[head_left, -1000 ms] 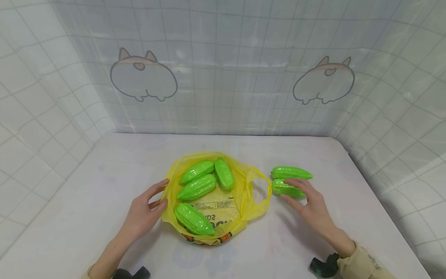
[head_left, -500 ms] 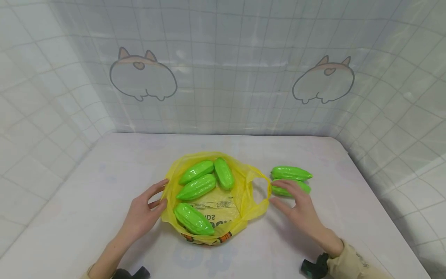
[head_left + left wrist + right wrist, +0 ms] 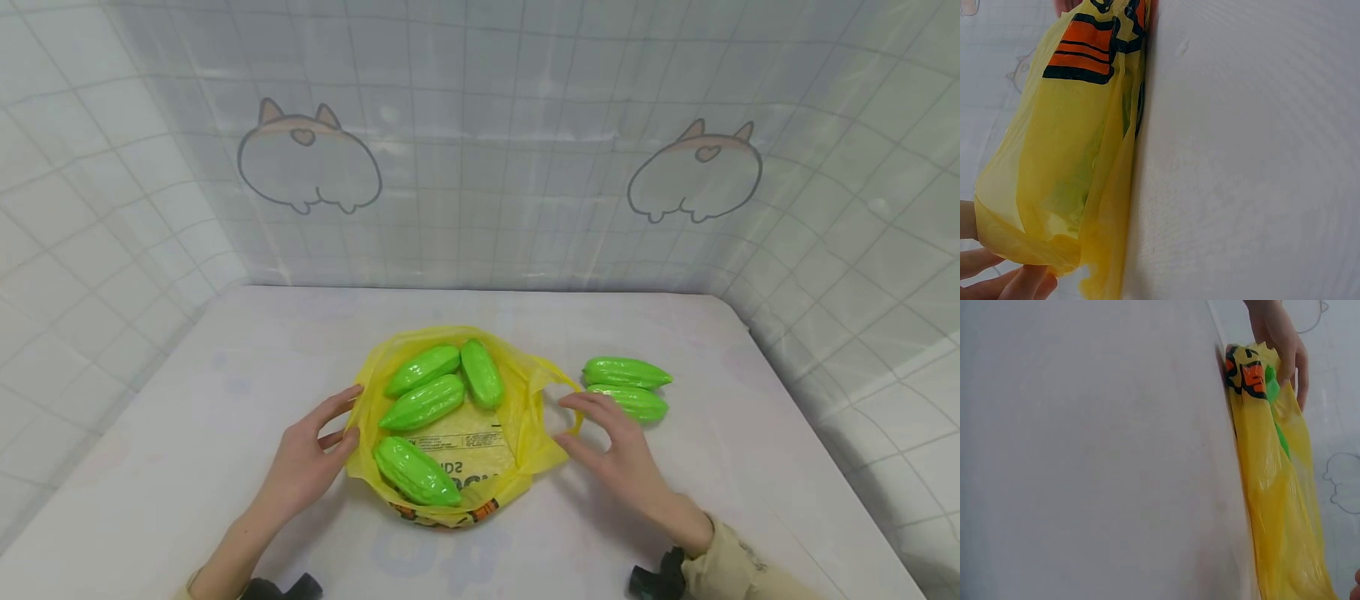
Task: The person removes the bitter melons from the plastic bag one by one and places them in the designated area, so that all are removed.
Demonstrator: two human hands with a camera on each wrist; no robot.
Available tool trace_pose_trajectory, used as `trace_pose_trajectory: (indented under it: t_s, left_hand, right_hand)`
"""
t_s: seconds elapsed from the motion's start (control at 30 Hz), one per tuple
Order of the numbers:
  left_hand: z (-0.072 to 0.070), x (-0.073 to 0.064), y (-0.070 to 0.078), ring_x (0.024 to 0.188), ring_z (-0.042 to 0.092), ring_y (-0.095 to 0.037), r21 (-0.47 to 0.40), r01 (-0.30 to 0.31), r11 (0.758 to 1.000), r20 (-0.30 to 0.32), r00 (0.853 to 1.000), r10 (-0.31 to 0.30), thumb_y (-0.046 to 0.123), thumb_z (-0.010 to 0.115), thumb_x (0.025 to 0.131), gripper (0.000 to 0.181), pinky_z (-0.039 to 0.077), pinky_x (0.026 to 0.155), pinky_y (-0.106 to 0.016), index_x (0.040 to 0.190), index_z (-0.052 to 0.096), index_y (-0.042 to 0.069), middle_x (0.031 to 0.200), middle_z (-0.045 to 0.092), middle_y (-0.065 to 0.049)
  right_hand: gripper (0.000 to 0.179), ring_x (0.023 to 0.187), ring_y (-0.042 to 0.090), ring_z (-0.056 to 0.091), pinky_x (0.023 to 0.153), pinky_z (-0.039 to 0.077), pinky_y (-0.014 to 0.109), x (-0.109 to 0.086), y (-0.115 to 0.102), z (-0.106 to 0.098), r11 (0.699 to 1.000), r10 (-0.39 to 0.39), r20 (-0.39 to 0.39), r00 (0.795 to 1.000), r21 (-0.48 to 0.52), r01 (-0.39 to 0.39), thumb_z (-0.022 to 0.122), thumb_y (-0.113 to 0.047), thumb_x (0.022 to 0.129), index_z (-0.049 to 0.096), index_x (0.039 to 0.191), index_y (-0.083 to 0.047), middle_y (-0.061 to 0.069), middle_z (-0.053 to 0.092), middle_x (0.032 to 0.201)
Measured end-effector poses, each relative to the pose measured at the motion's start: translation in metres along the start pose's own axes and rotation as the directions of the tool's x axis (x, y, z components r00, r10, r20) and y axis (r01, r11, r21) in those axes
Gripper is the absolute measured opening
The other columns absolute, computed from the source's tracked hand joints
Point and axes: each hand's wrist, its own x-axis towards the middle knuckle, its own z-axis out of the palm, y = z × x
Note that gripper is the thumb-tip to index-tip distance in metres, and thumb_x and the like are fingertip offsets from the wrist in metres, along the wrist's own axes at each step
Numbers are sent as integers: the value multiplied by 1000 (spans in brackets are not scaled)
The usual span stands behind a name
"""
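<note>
A yellow plastic bag [image 3: 525,454] lies wide-mouthed on the table in the head view. Several glossy green ridged vegetables, perhaps bitter melons [image 3: 417,471], rest inside. At the bag's left rim, my left hand [image 3: 307,458] touches the plastic, thumb and index finger spread apart. The left wrist view has its fingertips [image 3: 1022,284] at the bag's edge. On the other side, my right hand [image 3: 611,450] is at the loop handle [image 3: 551,364], its index fingertip overlapping the loop. A gap shows between its thumb and index finger. Two more green vegetables [image 3: 633,404] lie just beyond this hand.
The white table [image 3: 247,350] runs back to a white grid-patterned curtain [image 3: 502,208] with animal drawings. Similar curtains [image 3: 885,275] enclose the left and right sides. A dark wrist device [image 3: 658,575] is on the right wrist.
My right hand has moved left from over the nearer loose vegetable to the bag's loop handle, uncovering that vegetable. My left hand has stayed at the bag's rim.
</note>
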Motion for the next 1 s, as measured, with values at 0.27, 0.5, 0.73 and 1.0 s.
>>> trace_pose_trajectory:
  t_s: [0.27,0.5,0.73,1.0]
  left_hand:
    - [0,0,0,131,53,-37,10,-2,1000,-3,1000,2,4,57,96,53,57,94,-41,148,48,14,144,54,-17]
    - [0,0,1,131,53,-38,11,-8,1000,-11,1000,8,4,57,96,53,57,94,-42,147,48,13,145,54,-17]
    - [0,0,-1,131,53,-37,23,-5,1000,-8,1000,5,5,57,96,53,57,94,-41,148,47,14,145,53,-17]
    - [-1,-1,1,132,52,-38,10,11,1000,9,1000,-11,6,57,97,53,56,95,-42,149,46,14,146,52,-18]
  right_hand:
    - [44,116,20,60,99,46,13,-1,-7,10,1000,7,39,999,23,-8,82,-6,77,69,119,-11,6,68,122]
    - [44,122,22,58,104,50,29,0,-17,21,998,51,96,994,21,-54,83,-11,79,69,120,-12,3,67,124]
    - [44,128,33,55,112,43,53,1,-27,32,995,79,145,986,56,-88,82,-14,80,68,121,-9,5,66,126]
    - [43,117,18,59,100,54,38,1,-36,44,996,48,153,987,70,-59,82,-17,80,69,120,-9,-3,66,122]
